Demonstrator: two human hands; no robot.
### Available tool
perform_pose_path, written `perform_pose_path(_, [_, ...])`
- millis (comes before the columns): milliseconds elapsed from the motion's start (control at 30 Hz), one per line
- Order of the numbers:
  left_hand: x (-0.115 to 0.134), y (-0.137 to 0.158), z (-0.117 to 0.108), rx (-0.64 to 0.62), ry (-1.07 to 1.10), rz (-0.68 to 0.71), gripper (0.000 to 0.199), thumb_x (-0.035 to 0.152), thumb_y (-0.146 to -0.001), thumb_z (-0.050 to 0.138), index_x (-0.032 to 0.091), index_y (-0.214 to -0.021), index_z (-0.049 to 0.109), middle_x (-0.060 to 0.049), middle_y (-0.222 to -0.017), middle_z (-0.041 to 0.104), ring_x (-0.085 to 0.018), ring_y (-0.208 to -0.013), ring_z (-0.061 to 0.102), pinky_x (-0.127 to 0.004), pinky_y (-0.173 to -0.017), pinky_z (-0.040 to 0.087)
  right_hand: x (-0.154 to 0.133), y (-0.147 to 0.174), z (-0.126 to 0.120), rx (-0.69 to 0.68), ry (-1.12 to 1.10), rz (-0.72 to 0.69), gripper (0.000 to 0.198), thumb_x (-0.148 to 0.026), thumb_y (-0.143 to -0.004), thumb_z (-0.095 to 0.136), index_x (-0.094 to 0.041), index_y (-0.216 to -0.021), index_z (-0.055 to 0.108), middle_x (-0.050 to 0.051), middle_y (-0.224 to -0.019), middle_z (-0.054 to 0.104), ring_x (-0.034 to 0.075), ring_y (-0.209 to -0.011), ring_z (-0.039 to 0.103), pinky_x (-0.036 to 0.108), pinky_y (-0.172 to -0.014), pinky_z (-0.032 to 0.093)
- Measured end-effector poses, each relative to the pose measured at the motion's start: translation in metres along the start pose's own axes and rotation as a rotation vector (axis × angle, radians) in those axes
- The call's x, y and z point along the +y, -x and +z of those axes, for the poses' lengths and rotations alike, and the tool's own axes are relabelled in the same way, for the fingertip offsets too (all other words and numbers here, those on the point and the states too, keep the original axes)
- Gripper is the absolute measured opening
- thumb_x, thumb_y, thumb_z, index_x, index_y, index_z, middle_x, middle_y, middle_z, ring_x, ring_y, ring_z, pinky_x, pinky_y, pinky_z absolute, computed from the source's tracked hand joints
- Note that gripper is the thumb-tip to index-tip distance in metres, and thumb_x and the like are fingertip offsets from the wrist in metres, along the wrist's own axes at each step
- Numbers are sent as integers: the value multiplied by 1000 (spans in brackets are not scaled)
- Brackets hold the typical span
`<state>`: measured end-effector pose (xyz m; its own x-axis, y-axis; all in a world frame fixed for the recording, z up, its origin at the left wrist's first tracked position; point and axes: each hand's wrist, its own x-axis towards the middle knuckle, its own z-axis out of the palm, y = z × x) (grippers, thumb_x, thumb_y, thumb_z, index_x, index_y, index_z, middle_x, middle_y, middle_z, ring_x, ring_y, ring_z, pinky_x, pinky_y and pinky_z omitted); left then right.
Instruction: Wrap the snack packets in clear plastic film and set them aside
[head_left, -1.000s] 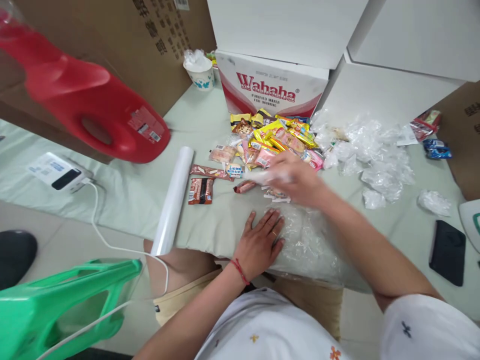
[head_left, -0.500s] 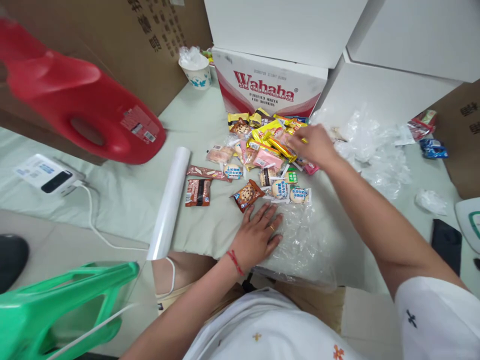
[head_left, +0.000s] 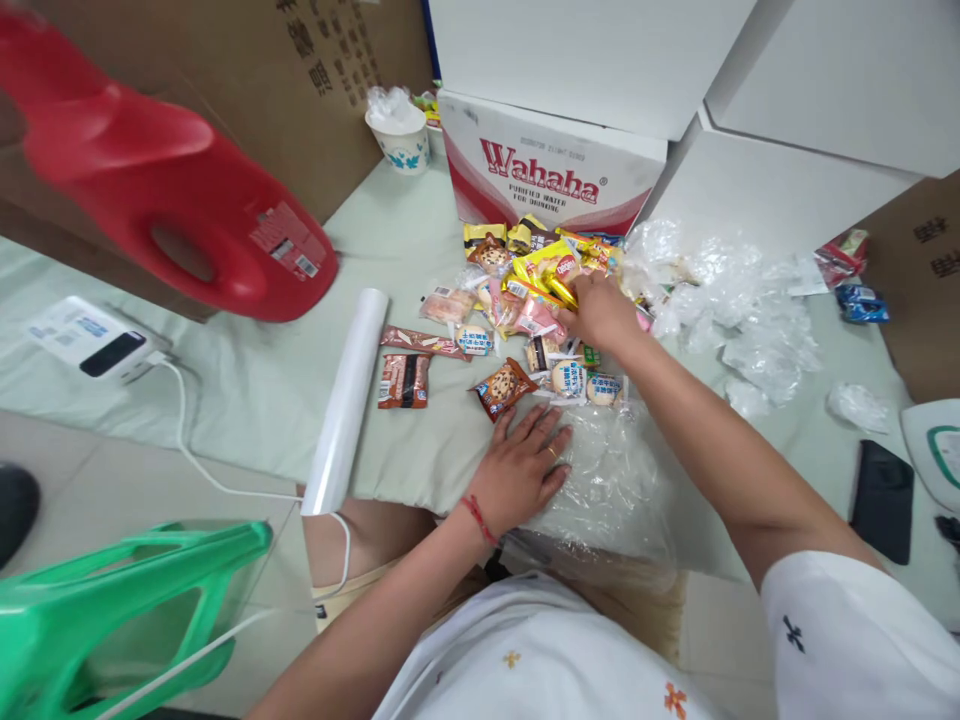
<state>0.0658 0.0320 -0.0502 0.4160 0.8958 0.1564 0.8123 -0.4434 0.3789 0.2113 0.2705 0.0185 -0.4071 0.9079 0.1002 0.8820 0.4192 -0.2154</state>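
My left hand (head_left: 525, 465) lies flat at the front of the table, fingers spread, on the edge of a clear plastic bag (head_left: 615, 490). Its fingertips are just below a brown cookie packet (head_left: 504, 388). My right hand (head_left: 596, 310) reaches into the heap of wrapped snacks, with thumb and fingers apart over the packets; its fingertips are partly hidden. Closest to it are a yellow packet (head_left: 544, 262) and a pink packet (head_left: 536, 318). Small round biscuit packets (head_left: 568, 378) lie between my hands. Another brown packet (head_left: 403, 381) and a long brown wrapper (head_left: 424, 341) lie to the left.
A white roll (head_left: 346, 400) lies left, near a red jug (head_left: 172, 200) and a white device (head_left: 97, 345) with a cable. Behind the heap stands a Wahaha carton (head_left: 547, 165). Crumpled clear plastic (head_left: 750, 310) and a black phone (head_left: 883, 500) are right; a green stool (head_left: 135, 600) stands lower left.
My right hand has moved left and slightly nearer me, down over the packets, and its thumb and fingers have parted. My left hand stays flat. The view has shifted slightly.
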Motion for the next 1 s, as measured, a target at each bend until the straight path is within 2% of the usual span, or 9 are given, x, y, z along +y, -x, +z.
perform_pose_path(67, [0,0,0,10,5,4,47,45,-103,50,25,-145,58,-9,-160,49,-30,-152,38,-59,-125,24,-1,-3,7,17,-17,25,37,-42,-93,63,-13,-115,71,21,-120,67,34,-110,59,42,-89,47])
perform_pose_path(233, [0,0,1,29,17,7,46,44,-103,51,25,-144,59,-9,-160,50,-30,-152,39,-59,-125,26,32,-7,-4,121,-321,125,40,-48,-96,56,-14,-108,74,7,-81,68,22,-75,60,36,-75,47])
perform_pose_path(367, [-1,0,3,27,12,8,46,44,-103,50,25,-144,58,-8,-160,50,-30,-152,38,-59,-125,24,27,4,-12,246,-439,-115,46,-51,-101,47,-17,-120,71,7,-94,68,22,-86,60,35,-82,47])
perform_pose_path(467, [-2,1,4,25,3,16,46,44,-103,51,25,-144,58,-8,-160,50,-30,-152,38,-59,-125,25,-2,13,-2,133,-273,-306,39,-44,-100,51,-16,-119,71,12,-106,68,26,-100,57,39,-92,44])
perform_pose_path(567, [-1,1,4,24,-3,11,46,43,-102,53,25,-144,58,-8,-159,51,-30,-151,39,-59,-125,26,-25,20,13,-15,-57,-301,38,-30,-95,57,-12,-127,67,19,-116,65,32,-106,55,43,-93,43])
perform_pose_path(700, [1,1,2,26,0,2,46,43,-102,52,26,-145,57,-8,-158,52,-29,-150,40,-59,-124,27,-18,30,9,-125,-142,-342,34,-28,-95,53,-14,-124,66,16,-118,67,30,-105,58,40,-94,44])
perform_pose_path(767, [1,0,1,23,16,2,45,42,-103,52,25,-144,58,-9,-156,54,-29,-150,40,-59,-124,26,-8,29,-1,-150,-252,-301,31,-33,-96,53,-16,-118,66,11,-111,70,26,-99,60,35,-90,46])
perform_pose_path(900, [1,0,0,24,36,4,44,41,-103,52,25,-143,59,-10,-152,58,-29,-151,40,-58,-125,25,-7,7,-12,77,-209,5,28,-32,-95,52,-15,-114,65,11,-107,71,25,-92,61,34,-84,45])
perform_pose_path(1000, [0,0,-1,19,26,0,45,41,-103,51,25,-144,58,-10,-152,58,-29,-151,40,-58,-125,25,-26,-17,-1,-74,-107,16,25,-34,-90,62,-18,-109,68,11,-103,72,26,-91,62,33,-81,45])
